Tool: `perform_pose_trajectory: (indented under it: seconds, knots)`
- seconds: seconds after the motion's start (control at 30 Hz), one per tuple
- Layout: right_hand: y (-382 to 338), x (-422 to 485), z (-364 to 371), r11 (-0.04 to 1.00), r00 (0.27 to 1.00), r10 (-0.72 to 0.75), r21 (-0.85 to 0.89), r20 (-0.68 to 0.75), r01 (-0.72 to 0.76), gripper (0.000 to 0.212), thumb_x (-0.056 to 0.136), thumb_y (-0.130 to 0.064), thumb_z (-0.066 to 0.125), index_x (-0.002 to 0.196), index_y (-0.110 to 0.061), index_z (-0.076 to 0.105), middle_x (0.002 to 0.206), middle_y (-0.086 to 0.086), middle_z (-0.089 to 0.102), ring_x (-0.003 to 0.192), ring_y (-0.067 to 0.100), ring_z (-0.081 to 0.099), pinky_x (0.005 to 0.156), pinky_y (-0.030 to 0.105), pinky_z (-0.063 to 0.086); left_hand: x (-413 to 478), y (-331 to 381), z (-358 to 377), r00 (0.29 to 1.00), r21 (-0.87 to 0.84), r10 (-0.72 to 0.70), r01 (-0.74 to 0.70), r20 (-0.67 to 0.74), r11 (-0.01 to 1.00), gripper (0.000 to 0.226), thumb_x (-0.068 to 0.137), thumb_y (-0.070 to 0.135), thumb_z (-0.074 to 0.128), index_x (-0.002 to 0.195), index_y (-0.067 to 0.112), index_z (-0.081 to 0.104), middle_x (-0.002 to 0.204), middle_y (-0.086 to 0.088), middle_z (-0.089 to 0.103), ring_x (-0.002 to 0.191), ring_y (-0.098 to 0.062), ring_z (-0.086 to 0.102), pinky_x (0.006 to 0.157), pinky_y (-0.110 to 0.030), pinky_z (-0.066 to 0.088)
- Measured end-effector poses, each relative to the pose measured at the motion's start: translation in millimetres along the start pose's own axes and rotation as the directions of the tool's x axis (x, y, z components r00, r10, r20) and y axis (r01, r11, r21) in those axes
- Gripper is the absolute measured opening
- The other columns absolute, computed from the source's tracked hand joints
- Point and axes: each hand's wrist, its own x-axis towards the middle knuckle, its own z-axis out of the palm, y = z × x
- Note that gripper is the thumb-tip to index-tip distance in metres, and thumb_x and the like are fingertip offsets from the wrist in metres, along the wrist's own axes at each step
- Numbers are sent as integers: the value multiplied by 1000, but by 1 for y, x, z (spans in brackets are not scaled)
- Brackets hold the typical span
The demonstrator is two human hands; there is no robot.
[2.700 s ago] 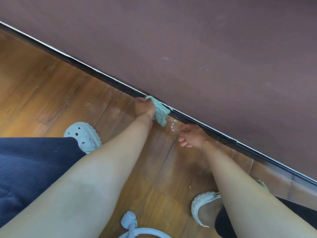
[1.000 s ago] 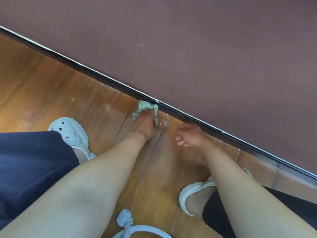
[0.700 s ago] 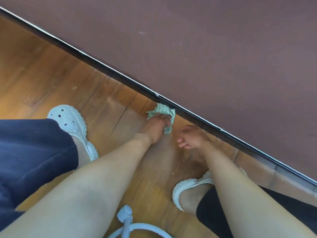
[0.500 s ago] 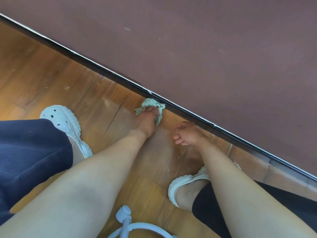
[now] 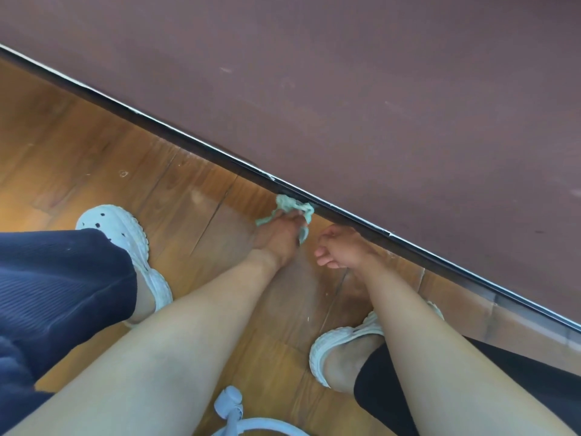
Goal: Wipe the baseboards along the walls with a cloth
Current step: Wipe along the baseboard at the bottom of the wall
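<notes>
A dark baseboard (image 5: pixel 195 144) with a thin pale top edge runs diagonally from upper left to lower right, under a dark maroon wall (image 5: pixel 377 89). My left hand (image 5: pixel 278 237) is shut on a crumpled pale green cloth (image 5: pixel 290 207) and presses it against the baseboard near the middle of the view. My right hand (image 5: pixel 341 247) rests just to the right on the wooden floor (image 5: pixel 94 158) beside the baseboard, fingers curled and holding nothing.
My two feet in white clogs stand on the floor, the left one (image 5: pixel 125 243) and the right one (image 5: pixel 339 344). A pale blue tube with a cap (image 5: pixel 231 410) lies at the bottom edge. Small specks of debris (image 5: pixel 123 173) dot the planks.
My left hand has rubbed the cloth back and forth along the baseboard in short strokes. My right hand has stayed planted on the floor beside it.
</notes>
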Motion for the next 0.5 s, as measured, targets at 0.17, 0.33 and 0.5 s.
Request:
perform_pose_trajectory:
  seconds: [0.17, 0.33, 0.5]
  knots:
    - [9, 1, 0, 999, 1000, 23, -24, 11, -23, 12, 101, -23, 49, 103, -19, 60, 89, 5, 72, 73, 18, 70, 62, 24, 52, 3, -25, -9, 969, -51, -212, 207, -123, 977, 52, 89, 6, 58, 139, 19, 54, 149, -3, 48, 132, -35, 45, 105, -41, 45]
    - [-1, -1, 4, 999, 1000, 26, -39, 13, -26, 12, 101, -22, 48, 104, -17, 59, 88, 5, 70, 75, 19, 69, 67, 27, 55, -3, -14, -2, 999, -173, 33, -27, 37, 985, 34, 85, 16, 71, 120, 17, 68, 135, -5, 62, 123, -27, 59, 102, -22, 42]
    - [-15, -3, 10, 1000, 1000, -9, -28, 16, 10, 10, 101, -22, 50, 99, -17, 59, 86, 4, 68, 73, 19, 67, 73, 29, 54, -2, -13, -12, 901, -690, -434, 301, -21, 658, 15, 81, 17, 78, 83, 16, 63, 94, -3, 69, 84, -17, 61, 78, -20, 46]
